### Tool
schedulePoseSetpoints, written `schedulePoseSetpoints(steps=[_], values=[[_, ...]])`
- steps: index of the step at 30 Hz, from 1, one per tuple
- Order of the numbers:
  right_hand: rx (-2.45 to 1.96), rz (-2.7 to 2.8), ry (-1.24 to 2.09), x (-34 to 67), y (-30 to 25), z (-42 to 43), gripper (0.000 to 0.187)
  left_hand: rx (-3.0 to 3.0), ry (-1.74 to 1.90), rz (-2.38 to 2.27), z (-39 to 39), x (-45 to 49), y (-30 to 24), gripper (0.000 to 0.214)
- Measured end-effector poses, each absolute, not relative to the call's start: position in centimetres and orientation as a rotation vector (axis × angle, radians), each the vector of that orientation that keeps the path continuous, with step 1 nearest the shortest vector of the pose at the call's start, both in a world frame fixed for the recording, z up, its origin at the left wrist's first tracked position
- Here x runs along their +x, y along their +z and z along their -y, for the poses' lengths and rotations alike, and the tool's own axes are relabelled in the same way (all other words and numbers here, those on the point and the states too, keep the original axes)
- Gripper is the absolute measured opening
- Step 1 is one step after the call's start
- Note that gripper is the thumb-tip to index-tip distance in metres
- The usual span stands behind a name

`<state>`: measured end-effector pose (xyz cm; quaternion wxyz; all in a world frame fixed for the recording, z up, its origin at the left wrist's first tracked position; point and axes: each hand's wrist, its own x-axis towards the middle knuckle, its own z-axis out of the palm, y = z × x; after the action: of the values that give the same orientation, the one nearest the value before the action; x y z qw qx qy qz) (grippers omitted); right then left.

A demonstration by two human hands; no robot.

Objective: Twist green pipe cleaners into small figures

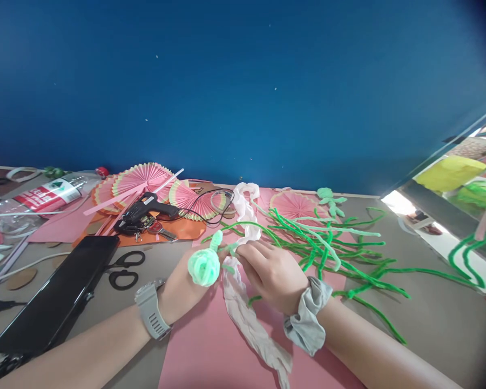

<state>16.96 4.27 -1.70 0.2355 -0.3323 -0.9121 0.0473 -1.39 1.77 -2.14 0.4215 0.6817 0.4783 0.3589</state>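
Observation:
A mint-green pipe-cleaner flower (203,267), its head a rolled ball, sits in front of my left hand (184,283), which is closed on it; most of those fingers are hidden behind the bloom. Close by on the right, my right hand (269,273) is pinched at the flower's pale green stem (229,249). Its fingertips also touch or lie against a white crepe paper strip (245,308). That crinkled strip runs from the back of the table, past both hands, down over a pink sheet (202,351). Loose green pipe cleaners (328,237) lie in a tangle to the right.
A black glue gun (156,207), keys (162,231) and pink folded paper fans (146,183) are at the back left. Nearer stand black-handled scissors (125,269), a dark tablet-like device (60,292) and a plastic bottle (51,195). A blue partition (243,97) closes off the back.

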Motion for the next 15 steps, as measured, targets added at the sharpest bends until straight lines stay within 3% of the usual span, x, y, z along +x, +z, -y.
schedulePoseSetpoints(steps=[5, 8, 15], values=[[-0.921, 2.302, 0.423, 17.2, -1.5, -4.9, 0.016, 1.495, 0.673, -1.023, -1.4, -1.0, -1.2, 0.026], [-0.943, 2.292, 0.529, 17.1, -1.8, -4.9, 0.016, 1.466, 0.735, -0.959, -1.3, -1.1, -0.8, 0.036], [-1.036, 2.562, 0.199, 16.7, -2.3, -4.3, 0.015, 1.518, 0.882, -1.232, -2.0, -1.0, -1.3, 0.028]])
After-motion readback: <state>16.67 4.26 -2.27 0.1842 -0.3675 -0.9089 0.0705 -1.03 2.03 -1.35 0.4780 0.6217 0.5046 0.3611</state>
